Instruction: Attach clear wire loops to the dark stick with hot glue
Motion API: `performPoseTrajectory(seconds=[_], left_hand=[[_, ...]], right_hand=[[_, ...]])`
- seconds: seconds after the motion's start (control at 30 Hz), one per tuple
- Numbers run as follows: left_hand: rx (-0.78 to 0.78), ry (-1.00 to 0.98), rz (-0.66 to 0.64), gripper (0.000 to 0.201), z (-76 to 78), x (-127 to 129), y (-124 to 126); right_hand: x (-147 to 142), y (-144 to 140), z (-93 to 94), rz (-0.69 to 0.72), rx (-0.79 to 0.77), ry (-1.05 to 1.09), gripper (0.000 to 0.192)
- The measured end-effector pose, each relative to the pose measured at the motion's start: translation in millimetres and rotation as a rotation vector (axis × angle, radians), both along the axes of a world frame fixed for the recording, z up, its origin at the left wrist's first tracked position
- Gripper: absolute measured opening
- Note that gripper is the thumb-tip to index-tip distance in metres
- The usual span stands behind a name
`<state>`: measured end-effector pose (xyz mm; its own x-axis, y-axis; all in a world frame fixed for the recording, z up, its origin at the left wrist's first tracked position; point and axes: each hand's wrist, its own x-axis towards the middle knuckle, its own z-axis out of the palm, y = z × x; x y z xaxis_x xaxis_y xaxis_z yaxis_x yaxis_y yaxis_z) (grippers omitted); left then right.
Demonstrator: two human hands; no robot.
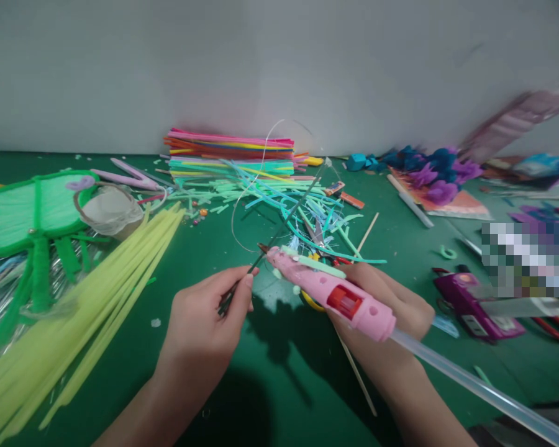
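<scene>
Pinching a thin dark stick (279, 233) between thumb and fingertips, the left hand (209, 316) is closed around its lower end, low in the middle of the head view. The fingers are curled inward and the thumb lies along the top, so the grip is tight and narrow. The forearm comes up from the bottom edge, and the wrist is bent a little to the right. The stick rises from this hand toward the upper right, above the green table (223, 385), and its far end reaches a small pale piece near the pile of cut strips (279, 195).

The right hand (391, 307) is wrapped around a pink glue gun (335, 295). The fingers are folded under the body of the gun, but they are mostly hidden behind it, so I cannot say if one of them presses the trigger. The nozzle (263, 249) points left and seems to touch the stick just above the left hand's fingertips. A clear glue rod (475, 388) comes out of the back of the gun toward the lower right corner.

A bundle of yellow stems (88, 310) lies left of the left hand, well apart from it. Behind the hands, a stack of coloured stems (230, 152) rests near the wall.
</scene>
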<state>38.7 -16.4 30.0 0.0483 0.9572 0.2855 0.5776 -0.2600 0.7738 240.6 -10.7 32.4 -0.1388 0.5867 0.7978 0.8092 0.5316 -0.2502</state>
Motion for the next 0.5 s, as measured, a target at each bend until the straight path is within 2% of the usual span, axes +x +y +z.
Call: performPoseTrajectory(seconds=[0.5], left_hand=[[-0.045,-0.017,0.0,0.019,1.1,1.2,-1.2]], right_hand=[[2.5,-2.3,-3.2,-0.014,-0.037,0.037,0.019]])
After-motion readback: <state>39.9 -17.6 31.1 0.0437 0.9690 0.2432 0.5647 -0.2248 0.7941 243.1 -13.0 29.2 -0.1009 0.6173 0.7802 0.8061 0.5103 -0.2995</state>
